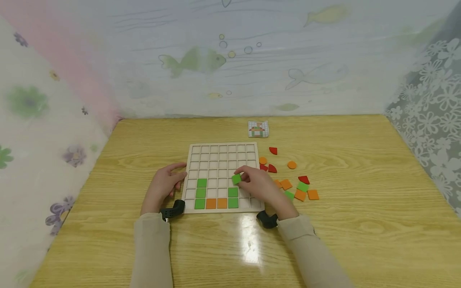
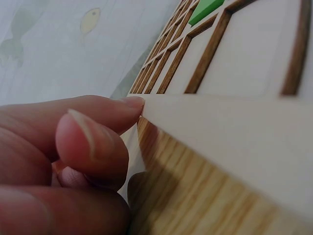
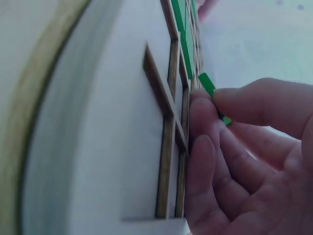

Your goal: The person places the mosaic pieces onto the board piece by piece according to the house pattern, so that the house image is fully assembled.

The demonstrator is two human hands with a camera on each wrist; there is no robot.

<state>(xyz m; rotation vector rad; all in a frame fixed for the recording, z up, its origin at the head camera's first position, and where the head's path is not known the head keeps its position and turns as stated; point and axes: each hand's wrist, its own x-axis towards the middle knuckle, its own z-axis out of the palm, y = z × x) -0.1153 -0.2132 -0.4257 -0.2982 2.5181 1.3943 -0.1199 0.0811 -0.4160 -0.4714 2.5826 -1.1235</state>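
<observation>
Diagonally angled right hand (image 1: 261, 184), pinching green tile (image 1: 236, 179), over board (image 1: 213, 165)

Visible: one grid board (image 1: 204, 165), one card (image 1: 258, 129) — eight green squares (image 1: 236, 179), six orange squares (image 1: 313, 195), four red wedges (image 1: 273, 151), two orange discs (image 1: 292, 165).

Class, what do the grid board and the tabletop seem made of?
Grid board: probably wood, pale and matte; its dividers show brown, scorched-looking sides. Tabletop: glossy, perhaps varnished wood or wood-look laminate, judging by its grain pattern and bright reflection.
</observation>
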